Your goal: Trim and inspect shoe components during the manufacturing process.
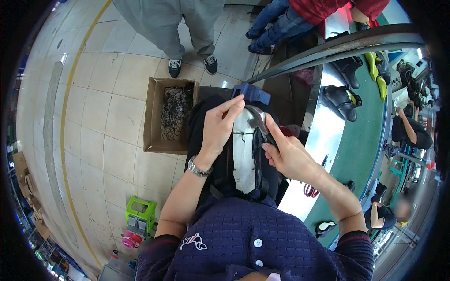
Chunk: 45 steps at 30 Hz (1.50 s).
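The shoe (244,164) lies between the hands, white underside up, dark string (240,134) across it; the right hand (291,152) grips a curved metal tool (258,120) at the far end! The left hand (217,131) is narrow there, whether pinching anything I can't tell; carton (153,110) to the left.

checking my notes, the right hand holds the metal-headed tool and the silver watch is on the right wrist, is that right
Not quite: the head view shows the silver watch on the left wrist. The right hand does hold the metal-headed tool.
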{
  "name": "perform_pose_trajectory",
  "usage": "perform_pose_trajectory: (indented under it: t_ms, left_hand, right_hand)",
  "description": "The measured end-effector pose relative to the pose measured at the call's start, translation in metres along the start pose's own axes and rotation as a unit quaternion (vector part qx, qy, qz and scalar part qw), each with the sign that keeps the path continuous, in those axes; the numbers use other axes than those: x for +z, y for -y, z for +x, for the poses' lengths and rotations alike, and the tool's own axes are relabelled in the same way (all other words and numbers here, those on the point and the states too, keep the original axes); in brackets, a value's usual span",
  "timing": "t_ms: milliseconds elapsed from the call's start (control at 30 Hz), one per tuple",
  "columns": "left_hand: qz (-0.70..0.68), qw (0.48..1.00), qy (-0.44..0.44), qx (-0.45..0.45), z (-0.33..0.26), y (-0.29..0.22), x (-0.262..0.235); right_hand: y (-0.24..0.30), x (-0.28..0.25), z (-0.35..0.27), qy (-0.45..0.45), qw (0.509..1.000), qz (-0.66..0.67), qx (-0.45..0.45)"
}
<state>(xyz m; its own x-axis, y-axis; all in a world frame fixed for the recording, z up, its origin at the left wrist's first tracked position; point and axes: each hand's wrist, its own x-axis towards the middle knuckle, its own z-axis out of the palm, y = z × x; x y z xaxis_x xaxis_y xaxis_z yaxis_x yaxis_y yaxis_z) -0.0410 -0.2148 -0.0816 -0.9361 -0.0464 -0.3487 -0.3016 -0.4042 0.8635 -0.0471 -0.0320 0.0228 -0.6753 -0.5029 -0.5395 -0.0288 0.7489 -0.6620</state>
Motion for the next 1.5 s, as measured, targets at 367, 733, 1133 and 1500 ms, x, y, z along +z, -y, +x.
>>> perform_pose_trajectory:
  t_ms: [367,733,1133,1500]
  left_hand:
    - [0.175,0.979,0.025,0.103,0.01,0.003,-0.009]
    - [0.148,0.984,0.031,0.092,0.007,0.007,-0.016]
    - [0.047,0.996,0.08,0.012,-0.018,-0.007,-0.01]
    - [0.445,0.879,-0.091,0.142,-0.093,0.025,-0.005]
  right_hand:
    - [0.006,0.006,0.023,-0.276,0.927,-0.222,-0.121]
    - [0.008,0.007,0.027,-0.12,0.946,-0.297,-0.04]
    - [-0.016,0.001,-0.008,-0.183,0.973,-0.12,-0.077]
    - [-0.273,0.048,-0.089,-0.43,0.815,-0.147,0.36]
